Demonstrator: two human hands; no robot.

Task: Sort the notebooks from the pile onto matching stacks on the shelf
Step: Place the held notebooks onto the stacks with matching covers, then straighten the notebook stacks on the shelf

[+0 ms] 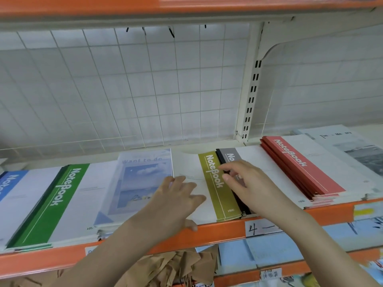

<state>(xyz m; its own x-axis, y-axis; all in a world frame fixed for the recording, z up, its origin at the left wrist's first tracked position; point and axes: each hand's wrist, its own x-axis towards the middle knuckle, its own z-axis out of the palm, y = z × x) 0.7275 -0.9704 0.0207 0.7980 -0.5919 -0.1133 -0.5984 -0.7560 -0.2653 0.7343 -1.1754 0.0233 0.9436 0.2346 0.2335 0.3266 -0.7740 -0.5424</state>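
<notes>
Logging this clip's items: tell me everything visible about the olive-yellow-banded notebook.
The olive-yellow-banded notebook has a white cover with an olive band along its right edge, printed "NoteBook" in white beside a thin line. It lies flat on top of a stack at the shelf's front. The left hand rests flat on its white part; the right hand fingers reach its band edge beside a black-spined stack.

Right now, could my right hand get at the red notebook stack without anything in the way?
Probably yes. Your right hand rests on the grey notebook beside the olive notebook, and the red notebook stack lies just to its right on the same shelf, top uncovered, with nothing standing between them.
</notes>
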